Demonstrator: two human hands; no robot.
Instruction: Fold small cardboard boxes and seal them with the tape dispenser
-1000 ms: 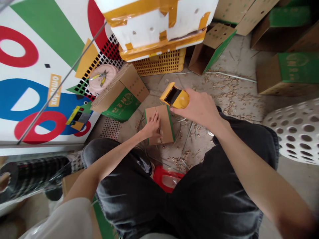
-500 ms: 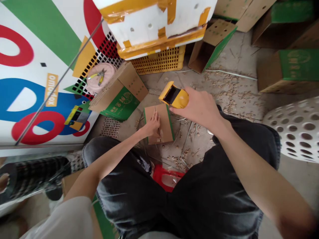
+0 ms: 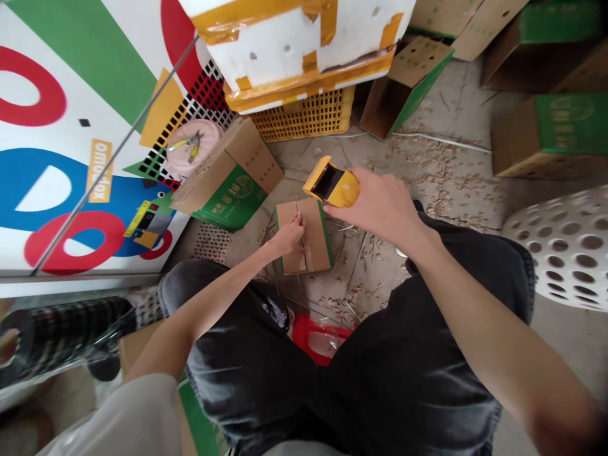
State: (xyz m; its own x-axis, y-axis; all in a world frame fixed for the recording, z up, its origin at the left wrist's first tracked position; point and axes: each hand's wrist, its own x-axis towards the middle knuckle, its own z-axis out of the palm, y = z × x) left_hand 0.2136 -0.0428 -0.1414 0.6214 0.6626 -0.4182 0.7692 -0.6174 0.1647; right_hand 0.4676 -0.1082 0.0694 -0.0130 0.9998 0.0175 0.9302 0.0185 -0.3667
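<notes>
A small brown cardboard box (image 3: 317, 237) with green sides stands on the floor between my knees, its two top flaps meeting along a seam. On that seam rests my left hand (image 3: 291, 235), fingers bent and drawn together beside a narrow dark gap between the flaps. Whether they pinch a flap edge is too small to tell. My right hand (image 3: 377, 199) is wrapped around a yellow handheld tool (image 3: 335, 183) with a rounded end and a black middle, held above and right of the box. The tool's exact kind is unclear.
Folded cartons (image 3: 242, 183) lean at the left near a pink stool (image 3: 192, 149) carrying yellow-handled pliers (image 3: 190, 145). Ahead, a taped white foam box (image 3: 280, 54) sits on a yellow crate (image 3: 308, 117). A white perforated basket (image 3: 565, 247) stands right. Small tan chips litter the floor.
My left hand's fingers were stretched flat across the box top and are now bent in at the seam. My right hand and the yellow tool stay almost in place.
</notes>
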